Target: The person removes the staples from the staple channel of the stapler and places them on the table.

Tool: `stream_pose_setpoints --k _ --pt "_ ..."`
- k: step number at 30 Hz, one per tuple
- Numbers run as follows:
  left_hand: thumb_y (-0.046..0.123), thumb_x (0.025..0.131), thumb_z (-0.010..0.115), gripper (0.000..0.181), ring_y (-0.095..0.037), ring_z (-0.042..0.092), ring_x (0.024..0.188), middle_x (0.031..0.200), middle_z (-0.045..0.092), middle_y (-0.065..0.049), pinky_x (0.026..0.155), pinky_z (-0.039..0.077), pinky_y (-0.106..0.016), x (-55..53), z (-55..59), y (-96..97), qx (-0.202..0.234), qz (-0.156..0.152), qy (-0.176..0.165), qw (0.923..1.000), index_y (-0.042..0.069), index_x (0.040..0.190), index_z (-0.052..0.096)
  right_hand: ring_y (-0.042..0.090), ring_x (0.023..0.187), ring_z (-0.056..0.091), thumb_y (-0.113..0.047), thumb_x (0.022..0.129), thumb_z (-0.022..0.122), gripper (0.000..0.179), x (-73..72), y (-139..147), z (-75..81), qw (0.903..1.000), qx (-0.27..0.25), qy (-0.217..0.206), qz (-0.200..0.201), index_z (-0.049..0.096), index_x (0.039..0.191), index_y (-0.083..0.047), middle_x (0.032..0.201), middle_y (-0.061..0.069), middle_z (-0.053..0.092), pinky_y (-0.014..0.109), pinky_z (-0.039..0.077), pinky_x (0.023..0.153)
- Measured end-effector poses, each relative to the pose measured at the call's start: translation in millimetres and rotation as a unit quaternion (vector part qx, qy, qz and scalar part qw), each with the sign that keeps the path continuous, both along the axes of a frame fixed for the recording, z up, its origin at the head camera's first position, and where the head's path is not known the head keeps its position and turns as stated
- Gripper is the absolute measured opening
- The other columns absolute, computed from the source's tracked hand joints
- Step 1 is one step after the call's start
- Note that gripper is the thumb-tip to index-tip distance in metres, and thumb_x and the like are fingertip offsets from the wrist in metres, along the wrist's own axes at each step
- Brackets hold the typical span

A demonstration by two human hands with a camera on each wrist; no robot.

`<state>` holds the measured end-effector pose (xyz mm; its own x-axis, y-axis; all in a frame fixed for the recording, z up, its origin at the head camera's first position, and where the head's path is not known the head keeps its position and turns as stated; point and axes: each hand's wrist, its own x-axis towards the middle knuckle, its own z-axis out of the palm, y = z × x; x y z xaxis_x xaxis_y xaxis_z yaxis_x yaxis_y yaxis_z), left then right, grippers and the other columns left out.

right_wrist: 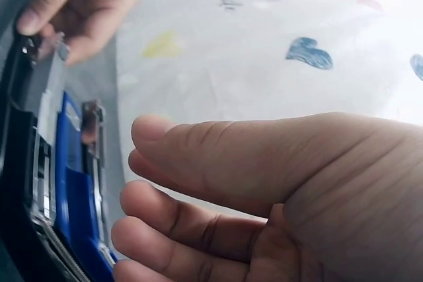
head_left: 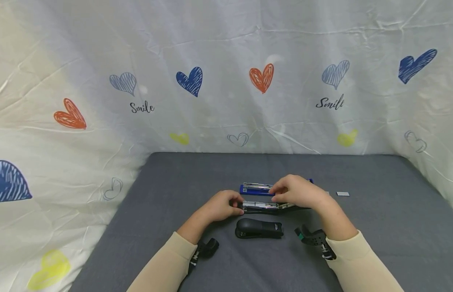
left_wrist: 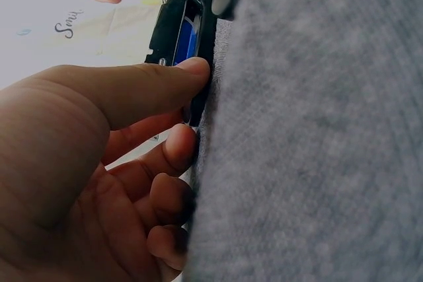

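Grey tabletop, heart-print curtain; left hand pinching opened black stapler, right hand loose

I see the left hand gripping one end of the opened black stapler on the worktop; the right hand partly hides the blue stapler; a closed stapler lies nearer.

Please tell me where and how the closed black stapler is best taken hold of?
Probably across the middle of the closed black stapler, from above and the near side: its long, narrow body lies left to right, and the opened black stapler, held by the left hand, lies beyond, leaving less room there.
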<state>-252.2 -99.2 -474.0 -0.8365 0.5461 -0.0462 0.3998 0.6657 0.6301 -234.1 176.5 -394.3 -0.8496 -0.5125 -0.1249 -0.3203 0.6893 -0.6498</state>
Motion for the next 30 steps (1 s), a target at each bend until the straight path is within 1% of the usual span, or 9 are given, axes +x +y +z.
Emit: stream_pose_setpoints --k 6,12,15,17,21,23,25,27,30 --pt "0.020 0.088 0.084 0.025 -0.011 0.052 0.074 0.077 0.055 0.006 0.076 0.043 -0.034 -0.8 -0.5 0.1 -0.002 0.003 0.003 1.0000 0.011 0.110 0.076 0.010 0.083 0.066 -0.015 0.096 0.074 0.023 -1.7 -8.3 -9.7 0.9996 0.013 -0.018 0.016 0.077 0.114 -0.002 0.099 0.000 0.075 0.036 0.055 0.076" --pt "0.021 0.088 0.084 0.026 -0.011 0.052 0.074 0.077 0.056 0.006 0.077 0.044 -0.034 -1.1 0.2 0.5 -0.003 0.004 0.001 1.0000 0.012 0.111 0.076 0.010 0.083 0.067 -0.014 0.095 0.074 0.015 0.3 -16.1 -16.9 0.9985 0.037 -0.028 0.030 0.080 0.107 -0.005 0.096 -0.001 0.075 0.036 0.056 0.075" --pt "0.020 0.088 0.084 0.027 -0.011 0.052 0.072 0.077 0.057 0.006 0.076 0.044 -0.034 -0.9 0.2 0.8 -0.001 0.005 0.001 1.0000 0.011 0.111 0.076 0.012 0.084 0.068 -0.012 0.093 0.076 0.013 3.0 -19.8 -18.2 0.9978 0.056 -0.031 0.014 0.081 0.104 -0.007 0.097 0.000 0.075 0.038 0.056 0.075" --pt "0.020 0.088 0.084 0.027 -0.011 0.051 0.071 0.077 0.057 0.006 0.075 0.044 -0.034 -0.8 0.3 1.0 0.000 0.006 -0.001 1.0000 0.010 0.111 0.076 0.013 0.083 0.068 -0.011 0.092 0.077 0.012 5.0 -23.0 -18.3 0.9972 0.071 -0.024 0.006 0.081 0.102 -0.007 0.098 0.001 0.075 0.039 0.057 0.074" --pt "0.019 0.087 0.084 0.027 -0.011 0.051 0.070 0.077 0.057 0.005 0.072 0.044 -0.032 -0.5 1.3 1.2 0.002 0.010 -0.003 0.9999 0.010 0.111 0.076 0.013 0.075 0.065 -0.010 0.091 0.078 0.005 8.7 -31.2 -19.6 0.9959 0.090 -0.008 -0.005 0.082 0.093 -0.008 0.089 0.000 0.074 0.038 0.055 0.070" --pt "0.019 0.087 0.084 0.027 -0.011 0.051 0.070 0.077 0.057 0.005 0.071 0.044 -0.032 -0.5 1.7 1.2 0.003 0.011 -0.004 0.9999 0.010 0.111 0.076 0.012 0.070 0.063 -0.010 0.091 0.077 0.005 10.0 -35.0 -19.8 0.9957 0.092 -0.001 -0.007 0.082 0.088 -0.009 0.082 -0.003 0.072 0.037 0.054 0.067" --pt "0.019 0.087 0.084 0.026 -0.010 0.051 0.069 0.077 0.057 0.005 0.071 0.044 -0.031 -0.7 1.8 1.1 0.003 0.011 -0.005 0.9999 0.010 0.111 0.076 0.012 0.067 0.060 -0.010 0.090 0.078 0.006 11.2 -37.9 -19.4 0.9959 0.089 -0.005 -0.020 0.081 0.085 -0.010 0.078 -0.004 0.071 0.037 0.052 0.066" --pt "0.019 0.087 0.084 0.026 -0.010 0.051 0.069 0.076 0.057 0.005 0.071 0.043 -0.031 -0.7 1.6 0.9 0.003 0.011 -0.005 0.9999 0.010 0.111 0.076 0.013 0.067 0.059 -0.010 0.090 0.077 0.007 11.7 -39.3 -18.5 0.9958 0.087 -0.003 -0.028 0.081 0.085 -0.010 0.077 -0.005 0.070 0.036 0.052 0.065" --pt "0.019 0.088 0.084 0.026 -0.010 0.051 0.069 0.076 0.057 0.005 0.071 0.043 -0.031 -0.6 1.6 0.7 0.001 0.011 -0.005 0.9999 0.010 0.111 0.076 0.014 0.067 0.058 -0.011 0.091 0.077 0.008 11.4 -40.5 -18.9 0.9953 0.079 -0.008 -0.055 0.081 0.084 -0.011 0.076 -0.004 0.069 0.036 0.050 0.065"
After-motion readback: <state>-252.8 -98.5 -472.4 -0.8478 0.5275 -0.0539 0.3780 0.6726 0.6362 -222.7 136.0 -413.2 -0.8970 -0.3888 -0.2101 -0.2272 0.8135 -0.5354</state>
